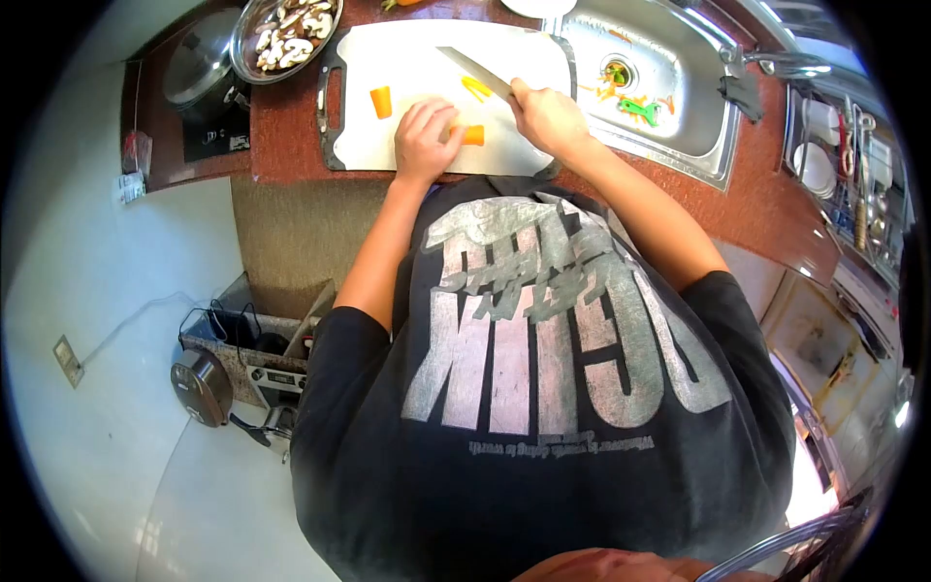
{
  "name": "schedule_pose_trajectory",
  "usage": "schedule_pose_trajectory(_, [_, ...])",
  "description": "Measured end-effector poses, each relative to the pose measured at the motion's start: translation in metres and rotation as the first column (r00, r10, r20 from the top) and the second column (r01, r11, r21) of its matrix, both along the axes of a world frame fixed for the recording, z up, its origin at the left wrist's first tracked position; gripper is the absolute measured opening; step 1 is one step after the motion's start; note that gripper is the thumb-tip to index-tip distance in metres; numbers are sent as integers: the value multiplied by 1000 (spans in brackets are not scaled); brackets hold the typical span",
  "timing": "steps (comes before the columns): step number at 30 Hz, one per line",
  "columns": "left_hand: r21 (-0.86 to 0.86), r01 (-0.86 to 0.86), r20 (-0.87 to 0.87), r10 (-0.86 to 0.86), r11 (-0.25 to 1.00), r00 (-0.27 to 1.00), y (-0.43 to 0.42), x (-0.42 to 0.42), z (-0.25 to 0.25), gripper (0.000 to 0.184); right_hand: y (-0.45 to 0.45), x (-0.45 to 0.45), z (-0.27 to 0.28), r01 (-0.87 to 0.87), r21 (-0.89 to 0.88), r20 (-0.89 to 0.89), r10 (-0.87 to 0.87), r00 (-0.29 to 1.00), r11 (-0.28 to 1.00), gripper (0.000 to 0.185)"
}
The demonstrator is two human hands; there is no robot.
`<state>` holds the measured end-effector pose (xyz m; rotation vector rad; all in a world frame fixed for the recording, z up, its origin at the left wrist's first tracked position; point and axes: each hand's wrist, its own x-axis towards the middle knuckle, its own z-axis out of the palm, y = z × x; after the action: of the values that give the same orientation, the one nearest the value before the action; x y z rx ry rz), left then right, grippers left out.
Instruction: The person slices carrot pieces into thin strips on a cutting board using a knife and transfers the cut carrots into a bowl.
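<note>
Fingers (pixel 417 114) of the left hand (pixel 427 141): bent and mostly close together, lowered over the near half of the board (pixel 364 58). Thumb side of this hand lies against a carrot piece (pixel 472 135), near the board's near edge; part of the piece is covered, so cannot tell whether it is pinched. Right hand (pixel 549 118), over the right part of the board: fingers wrapped around the handle of the knife (pixel 473 68), index finger forward, by the blade. Blade runs obliquely across the board, tip towards its far left; contact with the surface cannot be determined. Cut strips (pixel 475 89), orange, lie on the board just beside the blade, on its near side. Second chunk (pixel 381 102), orange, sits on the board left of the left hand, apart from it. Board lies on a reddish counter (pixel 279 131). Beyond the board's far left corner: glass bowl (pixel 256 76) holding sliced mushrooms (pixel 287 44); further left of the board, a lidded pot (pixel 199 73). Directly right of the board: metal sink (pixel 684 63), containing orange peelings (pixel 608 92) and a green peeler (pixel 638 111). White dish (pixel 539 7) at the board's far edge, partly out of view.
</note>
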<state>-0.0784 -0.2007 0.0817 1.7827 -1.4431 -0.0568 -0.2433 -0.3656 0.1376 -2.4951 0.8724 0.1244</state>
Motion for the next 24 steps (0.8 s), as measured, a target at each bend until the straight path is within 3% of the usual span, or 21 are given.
schedule_pose_trajectory(4, [191,169,32,-178,967,983,17,-2,6,25,14,-15,-9,-87,1,-110,87,990,996,19])
schedule_pose_trajectory(11, [167,106,192,-138,980,972,-10,18,0,18,10,-14,-21,-56,-66,-92,50,995,996,16])
schedule_pose_trajectory(17, [173,231,112,-252,957,961,-10,23,-8,25,30,-16,2,-53,-49,-142,46,989,997,13])
schedule_pose_trajectory(19, [163,260,66,-273,952,960,-8,22,-4,27,34,-16,14,-30,18,-247,33,968,999,16])
schedule_pose_trajectory(24, [168,337,45,-349,926,936,-6,28,0,32,34,-20,3,-12,53,-234,24,972,999,17])
